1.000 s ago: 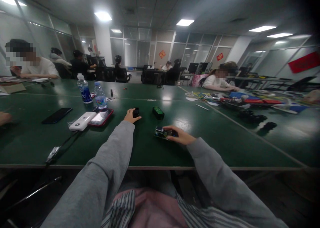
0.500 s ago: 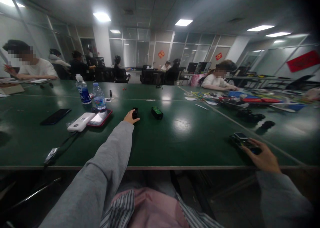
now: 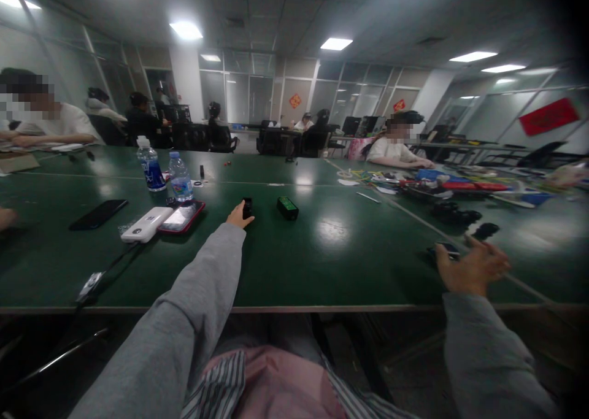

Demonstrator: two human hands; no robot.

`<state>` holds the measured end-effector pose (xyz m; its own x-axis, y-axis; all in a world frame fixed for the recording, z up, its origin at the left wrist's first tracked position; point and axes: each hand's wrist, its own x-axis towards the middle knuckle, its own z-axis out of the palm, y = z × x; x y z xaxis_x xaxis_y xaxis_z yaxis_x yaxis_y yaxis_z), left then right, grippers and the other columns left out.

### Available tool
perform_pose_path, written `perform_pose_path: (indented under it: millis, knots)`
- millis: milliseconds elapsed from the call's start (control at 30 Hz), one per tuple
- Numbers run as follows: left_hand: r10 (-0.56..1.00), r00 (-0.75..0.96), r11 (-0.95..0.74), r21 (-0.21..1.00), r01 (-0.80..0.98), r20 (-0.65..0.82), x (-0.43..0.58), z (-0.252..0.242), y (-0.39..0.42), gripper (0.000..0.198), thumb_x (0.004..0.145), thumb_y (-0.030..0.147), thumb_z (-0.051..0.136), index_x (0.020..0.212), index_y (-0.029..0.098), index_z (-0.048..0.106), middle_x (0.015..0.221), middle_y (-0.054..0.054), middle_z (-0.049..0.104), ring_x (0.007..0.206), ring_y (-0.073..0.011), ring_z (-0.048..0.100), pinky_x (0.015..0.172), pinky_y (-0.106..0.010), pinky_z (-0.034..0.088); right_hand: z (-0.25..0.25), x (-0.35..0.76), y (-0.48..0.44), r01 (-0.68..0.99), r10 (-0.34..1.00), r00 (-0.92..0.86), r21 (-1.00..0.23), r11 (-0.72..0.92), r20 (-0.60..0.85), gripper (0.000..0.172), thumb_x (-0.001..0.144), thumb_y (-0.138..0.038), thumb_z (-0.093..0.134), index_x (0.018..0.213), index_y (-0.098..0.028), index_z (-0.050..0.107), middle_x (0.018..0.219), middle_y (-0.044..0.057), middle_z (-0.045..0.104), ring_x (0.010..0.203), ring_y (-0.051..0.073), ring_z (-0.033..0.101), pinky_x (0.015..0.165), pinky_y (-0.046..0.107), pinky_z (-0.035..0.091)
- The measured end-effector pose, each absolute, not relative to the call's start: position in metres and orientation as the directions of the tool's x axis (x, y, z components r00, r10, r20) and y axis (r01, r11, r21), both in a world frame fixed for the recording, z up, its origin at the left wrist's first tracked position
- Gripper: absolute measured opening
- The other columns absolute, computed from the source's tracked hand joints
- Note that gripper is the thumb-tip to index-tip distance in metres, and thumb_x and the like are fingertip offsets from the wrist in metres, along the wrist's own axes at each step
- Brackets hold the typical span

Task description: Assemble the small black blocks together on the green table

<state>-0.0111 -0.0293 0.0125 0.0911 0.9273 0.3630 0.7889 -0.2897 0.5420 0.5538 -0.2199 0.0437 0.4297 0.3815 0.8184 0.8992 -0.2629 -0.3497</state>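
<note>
My left hand (image 3: 238,216) reaches far out over the green table (image 3: 322,259), its fingers closed on a small black device (image 3: 247,207) that stands on the surface. A small green block (image 3: 288,207) lies just to the right of it. My right hand (image 3: 473,264) hovers at the table's right side near the front edge, fingers spread apart and a little blurred. Just left of its thumb a small dark circuit-board gadget (image 3: 444,249) lies on the table, partly hidden by the hand. Both arms wear grey sleeves.
A red phone (image 3: 181,216), a white power bank (image 3: 144,224), a black phone (image 3: 98,213) and two water bottles (image 3: 150,170) sit at the left. A cable plug (image 3: 91,282) lies near the front edge. Black parts (image 3: 455,211) and clutter lie right. Other people sit around.
My right hand carried the gadget from the table's middle to the far right, set it down and spread its fingers. My left hand stayed on the black device.
</note>
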Motion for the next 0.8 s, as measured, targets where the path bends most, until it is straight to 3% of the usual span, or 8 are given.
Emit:
perform_pose_path:
  millis: [167,233,333,400,500,633,800]
  knots:
    - [0.879,0.043,-0.332,0.543,0.771,0.476,-0.008,0.015,-0.029,0.079,0.077,0.031,0.061,0.142,0.015,0.021,0.141,-0.018,0.037,0.130,-0.0281,0.036,0.105,-0.046,0.034,0.092,0.439,-0.188,0.909,0.507,0.247,-0.379,0.174,0.826,0.051,0.078,-0.043,0.050,0.122,-0.018,0.046,0.117,0.013,0.044,0.117,0.027,0.037,0.101,0.048,0.028]
    - [0.818,0.046,-0.394,0.501,0.770,0.574,-0.005,0.023,-0.032,0.081,0.079,0.028,0.058,0.144,0.016,0.013,0.145,-0.016,0.029,0.134,-0.0264,0.029,0.107,-0.044,0.033,0.097,0.381,-0.173,0.800,0.614,0.169,-0.471,0.371,0.771,0.050,0.080,-0.044,0.048,0.123,-0.019,0.045,0.117,0.012,0.045,0.109,0.024,0.044,0.096,0.047,0.036]
    - [0.635,0.133,-0.548,0.323,0.772,0.761,0.005,0.039,-0.044,0.081,0.082,0.023,0.051,0.146,0.017,0.000,0.150,-0.014,0.019,0.138,-0.0239,0.019,0.110,-0.044,0.029,0.091,0.297,-0.156,0.524,0.780,-0.009,-0.661,0.537,0.626,0.054,0.080,-0.048,0.051,0.126,-0.023,0.042,0.123,0.011,0.043,0.108,0.021,0.048,0.095,0.043,0.040]
    - [0.522,0.271,-0.644,0.166,0.746,0.809,0.018,0.050,-0.056,0.080,0.084,0.018,0.046,0.145,0.018,-0.005,0.149,-0.013,0.021,0.138,-0.0218,0.019,0.111,-0.043,0.028,0.084,0.254,-0.150,0.293,0.865,-0.101,-0.816,0.499,0.492,0.065,0.077,-0.051,0.056,0.132,-0.026,0.034,0.128,0.010,0.041,0.111,0.020,0.048,0.098,0.041,0.039]
    - [0.361,0.496,-0.754,-0.065,0.654,0.790,0.044,0.057,-0.076,0.072,0.086,0.013,0.036,0.145,0.013,-0.005,0.147,-0.014,0.027,0.137,-0.0198,0.020,0.111,-0.040,0.028,0.082,0.216,-0.149,-0.046,0.951,-0.125,-0.959,0.278,0.282,0.078,0.074,-0.056,0.059,0.137,-0.034,0.020,0.129,0.006,0.044,0.114,0.020,0.048,0.096,0.042,0.042]
    - [0.217,0.623,-0.813,-0.213,0.541,0.752,0.072,0.059,-0.098,0.059,0.089,0.009,0.021,0.145,0.010,0.001,0.145,-0.014,0.032,0.136,-0.0177,0.022,0.111,-0.041,0.030,0.089,0.208,-0.153,-0.359,0.985,-0.084,-0.926,0.114,0.154,0.072,0.068,-0.057,0.064,0.129,-0.040,0.029,0.120,-0.001,0.054,0.106,0.019,0.054,0.083,0.039,0.051]
    - [0.151,0.722,-0.853,-0.281,0.441,0.675,0.083,0.063,-0.118,0.054,0.091,0.010,0.022,0.143,0.012,0.010,0.145,-0.014,0.030,0.135,-0.0173,0.022,0.111,-0.039,0.031,0.087,0.231,-0.156,-0.470,0.994,-0.105,-0.882,-0.029,0.024,0.046,0.068,-0.059,0.063,0.103,-0.031,0.050,0.092,-0.002,0.064,0.090,0.018,0.060,0.069,0.035,0.054]
